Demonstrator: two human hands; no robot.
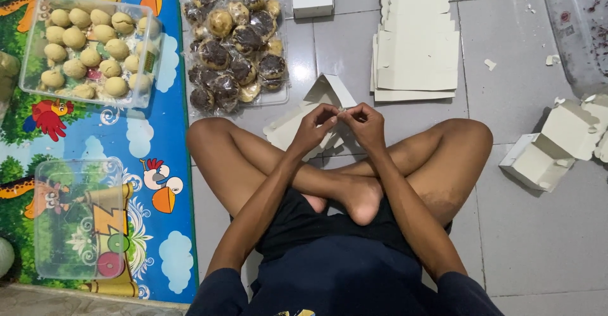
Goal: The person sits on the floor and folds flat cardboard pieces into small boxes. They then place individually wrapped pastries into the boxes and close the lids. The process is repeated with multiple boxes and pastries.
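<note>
I sit cross-legged on grey floor tiles. My left hand [315, 128] and my right hand [364, 125] meet above my shins, fingers pinched together on the edge of a white cardboard box blank [329, 91] that lies half unfolded in front of my legs. Both hands grip its flap near the middle. Part of the blank is hidden under my hands and knees.
A stack of flat white box blanks [415, 44] lies ahead on the right, folded boxes [551, 145] at the far right. A clear tray of wrapped chocolate-topped buns [235, 37] sits ahead, a tub of pale round pastries [88, 50] and an empty tub [79, 218] on the colourful mat [149, 145].
</note>
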